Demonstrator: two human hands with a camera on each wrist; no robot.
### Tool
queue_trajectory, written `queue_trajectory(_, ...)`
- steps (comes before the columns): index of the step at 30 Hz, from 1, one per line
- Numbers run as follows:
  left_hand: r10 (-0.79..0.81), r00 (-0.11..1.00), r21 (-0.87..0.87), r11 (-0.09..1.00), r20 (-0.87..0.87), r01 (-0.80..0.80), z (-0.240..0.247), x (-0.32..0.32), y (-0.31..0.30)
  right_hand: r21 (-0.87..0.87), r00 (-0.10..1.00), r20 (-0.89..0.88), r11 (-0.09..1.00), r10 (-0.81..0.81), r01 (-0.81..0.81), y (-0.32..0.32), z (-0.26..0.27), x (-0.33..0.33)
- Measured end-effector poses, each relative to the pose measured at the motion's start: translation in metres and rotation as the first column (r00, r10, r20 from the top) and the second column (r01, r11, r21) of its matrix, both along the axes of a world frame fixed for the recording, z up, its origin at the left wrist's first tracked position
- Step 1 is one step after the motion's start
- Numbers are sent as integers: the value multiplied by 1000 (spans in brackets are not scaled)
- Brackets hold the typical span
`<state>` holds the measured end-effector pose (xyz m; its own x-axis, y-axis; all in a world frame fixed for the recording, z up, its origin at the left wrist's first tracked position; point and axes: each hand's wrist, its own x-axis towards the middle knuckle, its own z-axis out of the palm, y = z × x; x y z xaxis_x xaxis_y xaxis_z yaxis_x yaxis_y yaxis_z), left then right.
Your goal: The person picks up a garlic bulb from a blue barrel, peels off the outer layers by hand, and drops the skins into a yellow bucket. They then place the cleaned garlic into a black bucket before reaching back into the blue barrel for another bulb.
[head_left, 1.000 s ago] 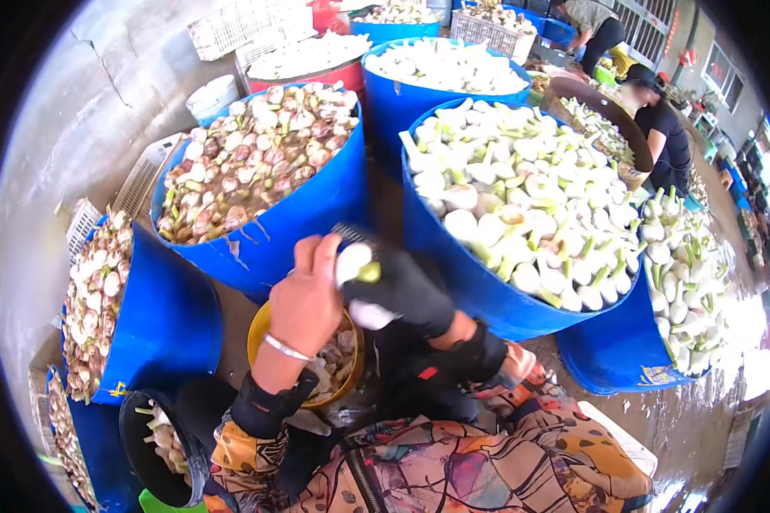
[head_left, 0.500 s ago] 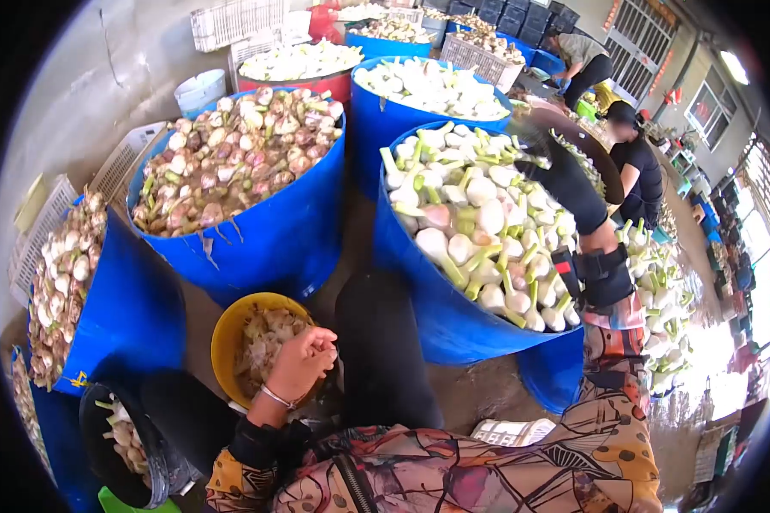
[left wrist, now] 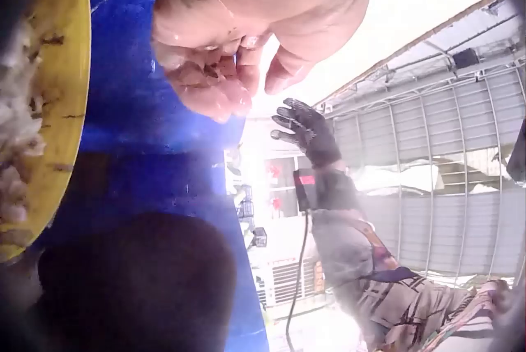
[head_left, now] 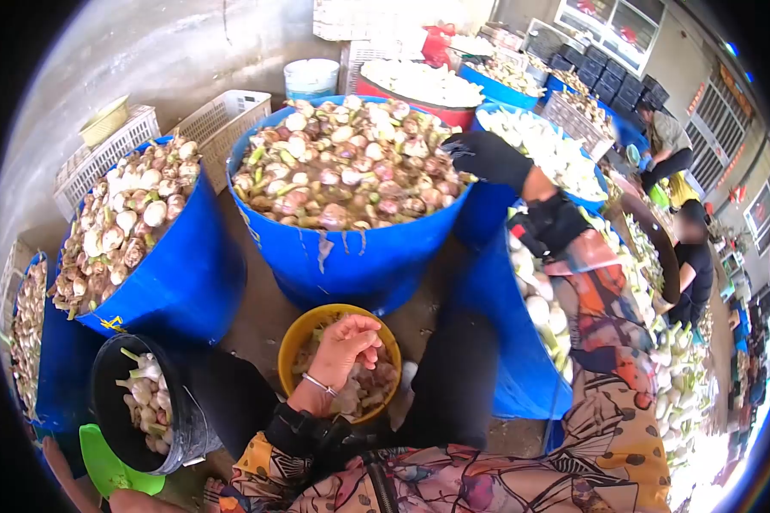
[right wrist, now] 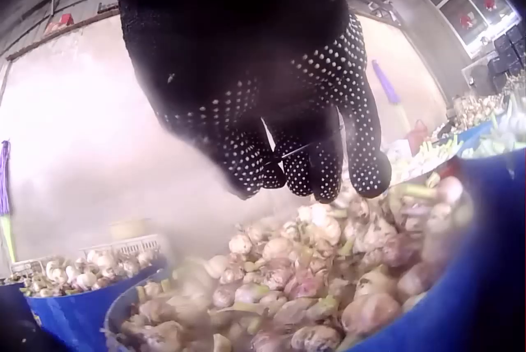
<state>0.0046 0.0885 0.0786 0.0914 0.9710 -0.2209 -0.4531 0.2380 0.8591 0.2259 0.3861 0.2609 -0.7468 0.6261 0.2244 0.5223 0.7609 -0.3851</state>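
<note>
Your yellow bucket (head_left: 289, 359) stands between your knees (head_left: 453, 368), right under your bare left hand (head_left: 342, 346), most likely so that the papery scraps (head_left: 372, 380) drop straight into it. The blue tub (head_left: 342, 265) of brownish, unpeeled garlic bulbs (head_left: 351, 167) stands just beyond, probably to keep them within arm's length. The paler bulbs (head_left: 539, 312) fill another blue tub (head_left: 505, 342) on your right, apparently kept apart from the brown ones.

Your left hand hangs with loosely curled fingers, and no bulb shows in it. Your gloved right hand (head_left: 490, 161) is over the far right side of the brown bulbs, its fingers spread and slightly bent, with none gripped; a thin line crosses them in the right wrist view, too unclear to name.

Half a second ago that glove was over the paler bulbs; now it is above the brown ones, and your view has swung left.
</note>
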Motion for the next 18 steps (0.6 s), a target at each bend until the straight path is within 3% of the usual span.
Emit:
queue_trajectory(3,78,996,15,997,51,-79,1,-20,10,253,979,194,967,-70,19,37,-22,-57)
queue_trajectory(4,108,993,7,994,56,-109,0,-26,11,242,967,208,966,-144,92,49,-23,-68)
queue_trajectory(9,256,962,-164,957,96,-238,-31,-48,8,385,920,67,861,-385,332,201,-73,-58)
queue_trajectory(10,282,951,-204,946,127,-254,-36,-50,7,171,856,191,875,-480,452,185,-55,-68)
queue_trajectory(11,312,937,-246,931,156,-269,-37,-53,10,393,872,289,879,-396,269,219,-74,-63)
queue_trajectory(13,318,928,-261,929,196,-263,-27,-51,15,684,812,513,704,-279,-190,295,-126,-46)
queue_trajectory(14,301,930,-255,935,209,-245,-24,-49,17,682,806,483,725,-342,-101,310,-149,-48)
queue_trajectory(16,277,941,-248,942,193,-227,-22,-45,19,587,813,305,770,-496,250,297,-159,-76)
queue_trajectory(18,241,955,-235,952,173,-198,-26,-44,20,492,806,235,782,-543,383,293,-162,-86)
